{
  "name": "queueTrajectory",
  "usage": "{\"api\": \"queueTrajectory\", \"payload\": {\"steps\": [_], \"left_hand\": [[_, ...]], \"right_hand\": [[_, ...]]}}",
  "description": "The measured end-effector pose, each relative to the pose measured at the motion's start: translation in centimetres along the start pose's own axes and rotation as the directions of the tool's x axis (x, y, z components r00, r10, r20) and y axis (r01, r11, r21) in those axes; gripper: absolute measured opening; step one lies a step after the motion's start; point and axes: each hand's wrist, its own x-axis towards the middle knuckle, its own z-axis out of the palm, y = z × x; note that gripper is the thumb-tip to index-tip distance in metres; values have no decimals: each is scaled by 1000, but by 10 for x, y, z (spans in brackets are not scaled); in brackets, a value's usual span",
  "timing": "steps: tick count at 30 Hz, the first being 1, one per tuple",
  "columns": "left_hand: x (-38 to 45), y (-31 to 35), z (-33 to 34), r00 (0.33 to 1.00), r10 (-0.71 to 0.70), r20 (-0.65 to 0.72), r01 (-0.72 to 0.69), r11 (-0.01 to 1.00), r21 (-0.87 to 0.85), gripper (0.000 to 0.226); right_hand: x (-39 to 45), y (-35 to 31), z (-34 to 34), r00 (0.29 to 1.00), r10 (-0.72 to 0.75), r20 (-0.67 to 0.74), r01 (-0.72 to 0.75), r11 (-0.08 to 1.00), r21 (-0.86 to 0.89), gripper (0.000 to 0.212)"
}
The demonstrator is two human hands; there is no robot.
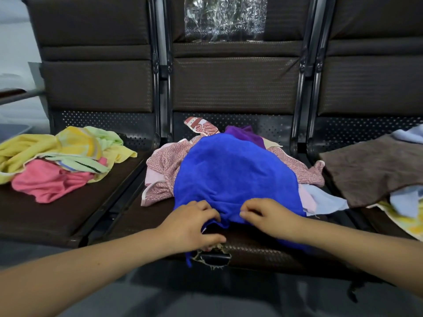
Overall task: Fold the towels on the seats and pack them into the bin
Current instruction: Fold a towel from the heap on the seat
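Observation:
A bright blue towel lies spread over a heap of towels on the middle seat. My left hand grips its near edge at the left, fingers curled round the cloth. My right hand pinches the same edge a little to the right. Under the blue towel lie a pink patterned cloth, a purple towel and a pale blue one. No bin is clearly in view.
The left seat holds a pink towel, a yellow towel and a striped green one. A brown towel covers pale cloths on the right seat. The middle seat's front edge is torn. Clear plastic hangs on the backrest.

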Motion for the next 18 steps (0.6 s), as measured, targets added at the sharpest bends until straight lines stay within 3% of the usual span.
{"api": "queueTrajectory", "payload": {"steps": [2, 4, 7, 9, 14, 18], "left_hand": [[0, -5, 0, 999, 29, -32, -30, 998, -50, 48], [3, -10, -3, 997, 16, -72, -25, 991, -130, 46], [10, -18, -16, 982, -123, -141, 59, 917, -393, 34], [17, -31, -30, 951, -255, -175, 150, 876, -458, 21], [29, -58, -67, 917, -370, -148, 279, 862, -423, 34], [41, -60, -76, 873, -423, -244, 364, 897, -251, 27]], "right_hand": [[7, 1, -13, 994, 111, -19, -106, 980, 170, 32], [12, 4, -26, 988, 151, -31, -139, 957, 257, 31], [13, 8, -49, 993, 112, 44, -120, 954, 275, 30], [13, 13, -66, 988, 111, 109, -135, 959, 250, 27], [15, 36, -98, 973, 227, 34, -226, 919, 324, 16], [21, 54, -102, 888, 444, -121, -307, 768, 563, 24]]}}
